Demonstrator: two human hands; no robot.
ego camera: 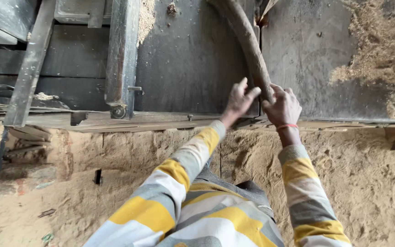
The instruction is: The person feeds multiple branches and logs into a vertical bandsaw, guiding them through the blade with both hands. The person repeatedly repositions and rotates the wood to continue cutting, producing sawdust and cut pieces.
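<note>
2 hands: left hand (238,101), right hand (282,107) flank curved branch (248,43) end.

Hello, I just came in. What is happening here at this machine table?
A person in a striped yellow, grey and white sweater holds the near end of a curved wooden piece on a dark metal table. The right hand grips it, and the left hand rests against it, fingers spread. Sawdust is piled at the right and covers the ground.

Curved wooden piece (248,45) on the machine table (193,68), sawdust pile (385,50) at right, both hands (261,103) at its near end.
</note>
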